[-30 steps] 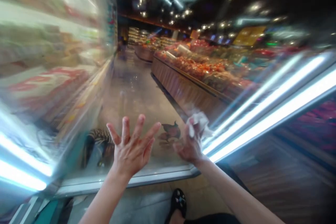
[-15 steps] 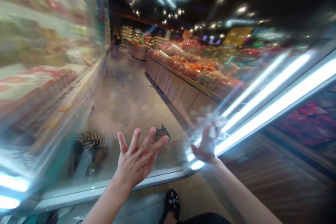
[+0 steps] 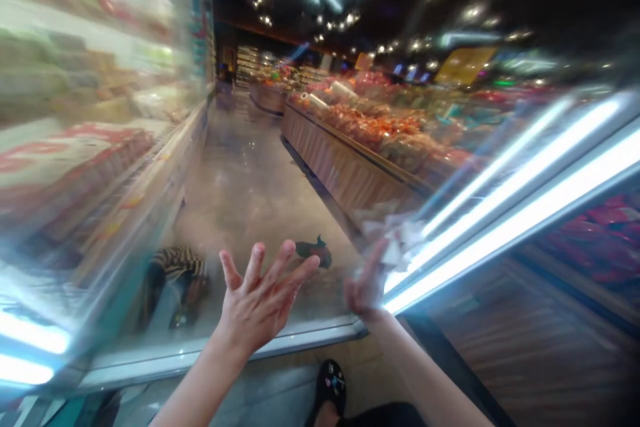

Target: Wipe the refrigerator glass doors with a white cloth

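Observation:
Before me is a glass pane [image 3: 245, 207] with a pale lower frame [image 3: 200, 357], and an aisle shows in it. My left hand [image 3: 263, 307] lies flat at the pane, fingers spread, with nothing in it. Motion smears my right hand [image 3: 367, 287], which is closed on a crumpled white wipe [image 3: 397, 240] near the right edge of the pane, by bright tube lights [image 3: 500, 233]. Whether the wipe is paper or cloth I cannot tell. Just beyond the left fingertips is a dark green and red shape [image 3: 315, 250].
Blurred shelves of packaged goods [image 3: 75, 153] line the left. A wood-sided produce stand [image 3: 340, 160] runs along the right of the aisle. Low in the pane shows a figure in a striped top [image 3: 177, 263]. Below the frame is a black shoe [image 3: 330, 383].
My right hand and the white wipe have moved left and slightly down. The left hand has stayed almost in place, and the whole view has shifted a little.

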